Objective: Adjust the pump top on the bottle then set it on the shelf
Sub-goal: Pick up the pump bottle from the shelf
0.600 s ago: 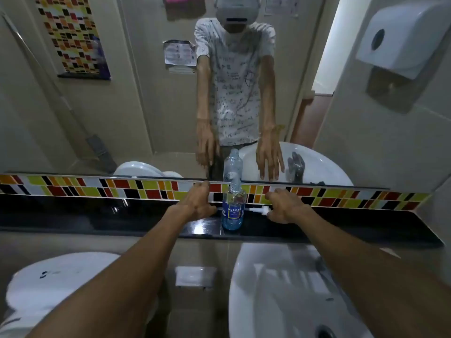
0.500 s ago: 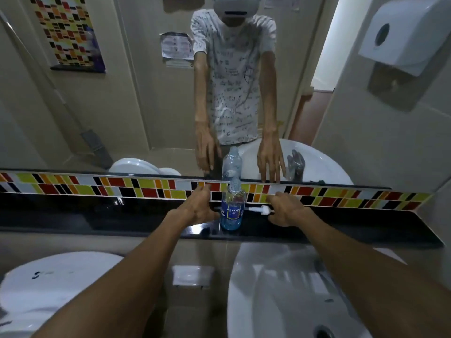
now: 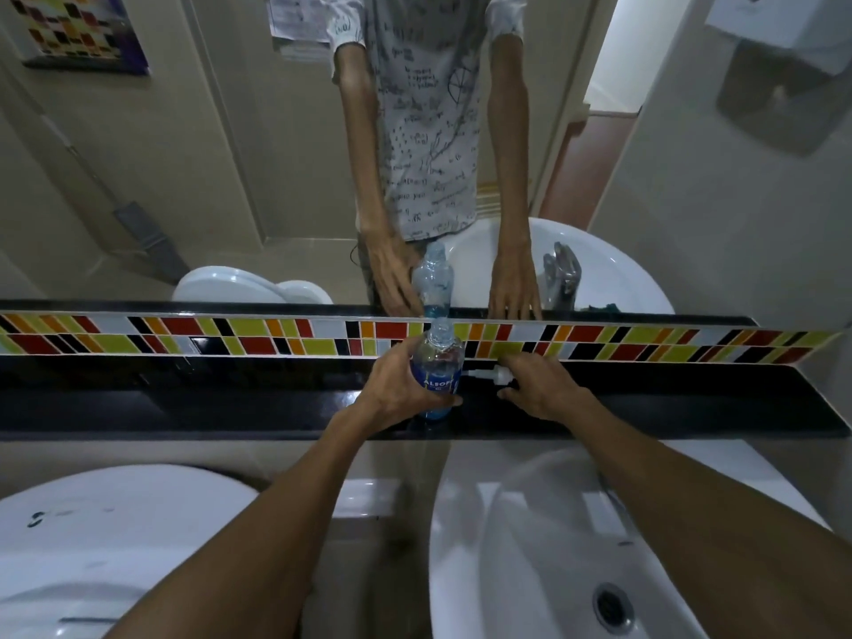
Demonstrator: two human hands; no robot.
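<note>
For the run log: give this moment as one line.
left hand: grips bottle on shelf | right hand: at pump top, lying off bottle | stage: pump not fitted

A white sink (image 3: 530,569) with a metal drain (image 3: 611,604) sits near right, and a white toilet lid (image 3: 92,537) near left. A band of coloured tiles (image 3: 230,336) runs below the mirror (image 3: 184,154), with a paper dispenser (image 3: 783,20) far right.

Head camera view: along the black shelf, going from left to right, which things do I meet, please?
left hand → bottle → pump top → right hand; all on or over the shelf.
</note>
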